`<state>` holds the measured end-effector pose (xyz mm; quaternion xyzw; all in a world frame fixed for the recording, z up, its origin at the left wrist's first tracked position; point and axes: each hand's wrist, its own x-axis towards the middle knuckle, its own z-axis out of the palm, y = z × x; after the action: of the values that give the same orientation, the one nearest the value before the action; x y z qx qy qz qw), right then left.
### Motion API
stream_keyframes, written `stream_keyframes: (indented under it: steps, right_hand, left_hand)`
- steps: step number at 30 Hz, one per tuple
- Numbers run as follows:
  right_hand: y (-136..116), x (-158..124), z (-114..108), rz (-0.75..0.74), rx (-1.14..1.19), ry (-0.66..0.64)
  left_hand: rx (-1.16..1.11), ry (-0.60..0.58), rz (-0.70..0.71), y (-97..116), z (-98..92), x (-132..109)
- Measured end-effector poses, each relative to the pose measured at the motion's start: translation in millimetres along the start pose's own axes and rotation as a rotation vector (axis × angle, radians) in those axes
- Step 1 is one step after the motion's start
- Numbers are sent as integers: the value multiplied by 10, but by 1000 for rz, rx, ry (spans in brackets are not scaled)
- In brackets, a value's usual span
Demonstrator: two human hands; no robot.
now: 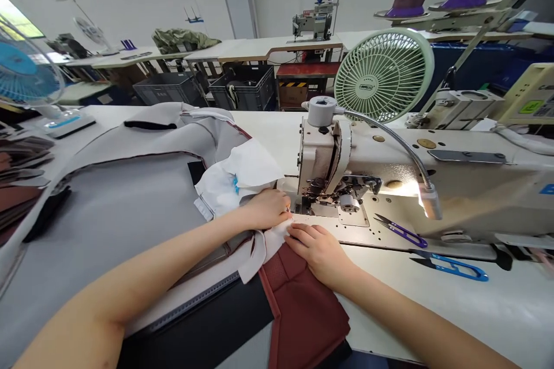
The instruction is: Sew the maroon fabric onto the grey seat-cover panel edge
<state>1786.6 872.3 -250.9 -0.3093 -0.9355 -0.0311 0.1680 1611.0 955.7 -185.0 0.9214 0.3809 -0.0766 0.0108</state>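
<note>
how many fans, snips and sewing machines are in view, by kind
fans: 3 (green fan, blue fan, white fan at the far wall)
snips: 2 (purple snips, blue snips)
sewing machines: 2 (near machine by the left hand and right hand, far machine)
total: 7

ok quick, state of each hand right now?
Left hand: fingers curled, pressing grey fabric by the sewing machine.
Right hand: open, flat on the red-brown fabric.

A sewing workshop: industrial sewing machines (389, 184) on long worktables (259, 49), crates (242, 89) beneath, fabric piles.
</note>
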Motion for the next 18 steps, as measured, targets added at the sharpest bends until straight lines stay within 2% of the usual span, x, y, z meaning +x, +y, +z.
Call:
stream_keyframes:
  steps: [5, 9, 14, 18]
  right_hand:
    - [0, 4, -12, -7, 6, 80]
    - [-13, 25, -29, 15, 7, 104]
    - [-32, 32, 15, 9, -75, 125]
    - [-1, 32, 25, 6, -83, 50]
  left_hand:
    - [-167, -63, -8, 42, -76, 45]
    - [-231, -39, -66, 40, -60, 34]
    - [-122, 29, -38, 85, 12, 52]
    - [-3, 116, -47, 112, 38, 78]
